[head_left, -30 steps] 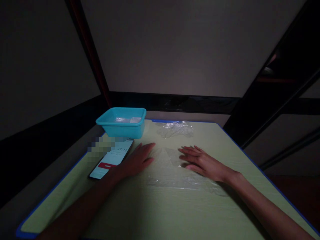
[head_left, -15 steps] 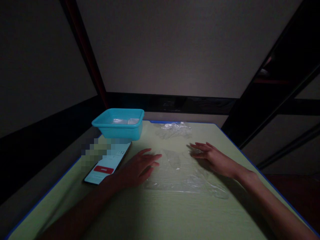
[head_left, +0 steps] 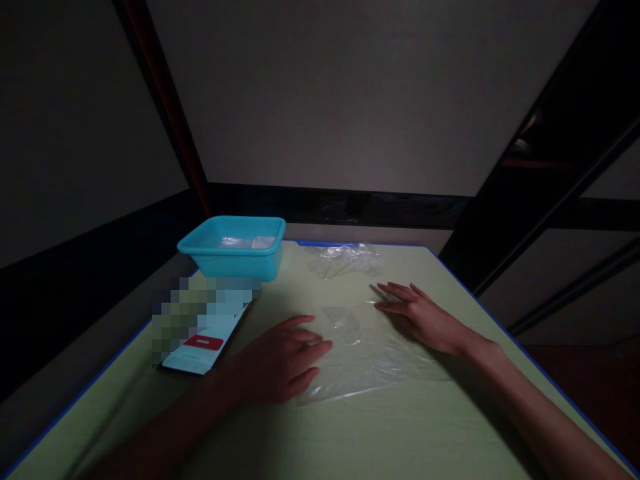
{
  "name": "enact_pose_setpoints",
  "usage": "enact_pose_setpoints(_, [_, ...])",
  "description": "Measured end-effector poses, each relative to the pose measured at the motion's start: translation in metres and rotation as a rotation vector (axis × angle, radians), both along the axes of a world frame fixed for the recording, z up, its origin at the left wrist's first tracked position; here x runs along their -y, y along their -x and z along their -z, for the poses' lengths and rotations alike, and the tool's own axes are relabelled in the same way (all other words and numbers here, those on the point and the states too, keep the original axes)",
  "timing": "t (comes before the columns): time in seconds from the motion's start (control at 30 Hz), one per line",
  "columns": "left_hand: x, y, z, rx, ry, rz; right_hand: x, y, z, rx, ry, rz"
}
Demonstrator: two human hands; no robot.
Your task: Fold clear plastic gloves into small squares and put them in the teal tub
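A clear plastic bag (head_left: pixel 360 353) lies spread on the pale green table, with faint creases and a shiny near edge. At its left side my left hand (head_left: pixel 287 360) has its fingers apart, the tips over or on the film; whether they press on it I cannot tell. My right hand (head_left: pixel 417 313) rests near the bag's upper right corner, fingers stretched out and partly spread. Neither hand grips anything. Farther back lies a second, crumpled piece of clear plastic (head_left: pixel 345 261).
A turquoise plastic basin (head_left: pixel 240 263) with some whitish or clear items inside stands at the back left. In front of it lies a phone (head_left: pixel 210 340) with a lit screen, partly blurred out. The table (head_left: pixel 380 440) has a blue edge and meets a wall behind.
My left hand has moved nearer to me along the bag's left side. The near edge of the bag has shifted and now slants. My right hand has barely moved.
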State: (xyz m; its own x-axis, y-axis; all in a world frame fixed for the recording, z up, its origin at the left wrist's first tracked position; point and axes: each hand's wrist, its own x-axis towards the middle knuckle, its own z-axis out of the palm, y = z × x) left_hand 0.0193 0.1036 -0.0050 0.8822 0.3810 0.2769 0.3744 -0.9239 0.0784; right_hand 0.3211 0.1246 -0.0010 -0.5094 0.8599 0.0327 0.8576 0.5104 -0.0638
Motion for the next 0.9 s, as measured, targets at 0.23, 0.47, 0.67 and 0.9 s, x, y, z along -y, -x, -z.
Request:
enact_pose_setpoints(0.23, [0.017, -0.011, -0.003, -0.005, -0.009, 0.063, 0.0, 0.002, 0.004, -0.027, -0.01, 0.002])
enact_pose_setpoints(0.47, [0.032, -0.019, 0.008, 0.032, -0.001, 0.173, 0.0, 0.009, 0.008, -0.038, -0.041, -0.003])
enact_pose_setpoints(0.67, [0.039, -0.024, 0.007, 0.033, 0.024, 0.25, -0.003, 0.026, 0.003, -0.02, -0.042, -0.061])
enact_pose_setpoints(0.9, [0.04, -0.025, 0.011, 0.02, 0.075, 0.3, -0.013, 0.055, -0.006, 0.028, -0.009, -0.161])
